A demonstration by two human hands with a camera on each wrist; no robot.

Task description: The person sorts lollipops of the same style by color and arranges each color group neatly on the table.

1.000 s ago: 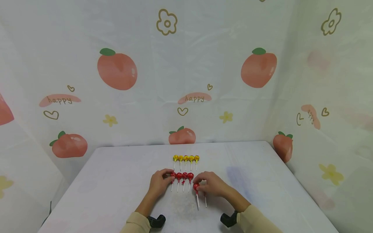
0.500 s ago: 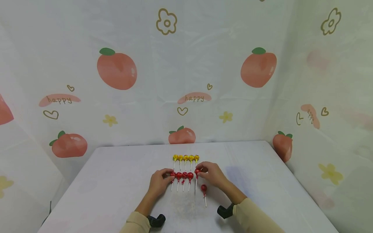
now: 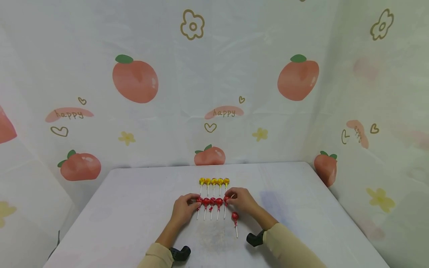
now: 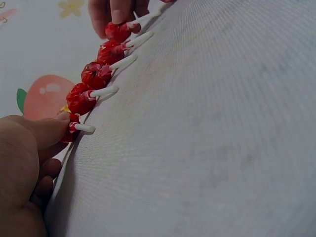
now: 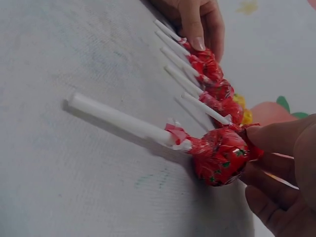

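Observation:
Several red lollipops lie side by side in a row on the white table, sticks toward the person. At the row's left end my left hand pinches the head of the outermost lollipop between thumb and fingers. My right hand pinches the head of the lollipop at the right end, whose stick lines up beside the others. One more red lollipop lies apart, nearer the person and below the right hand. The right fingers partly hide the head they hold.
Behind the red row, several yellow lollipops form a second row with sticks also toward the person. The table meets a printed cloth backdrop at its back edge. Black wrist devices sit below both hands.
My right hand has carried a red lollipop from beside the loose one up to the row's right end, lowering it into line. The left hand stays put at the left end.

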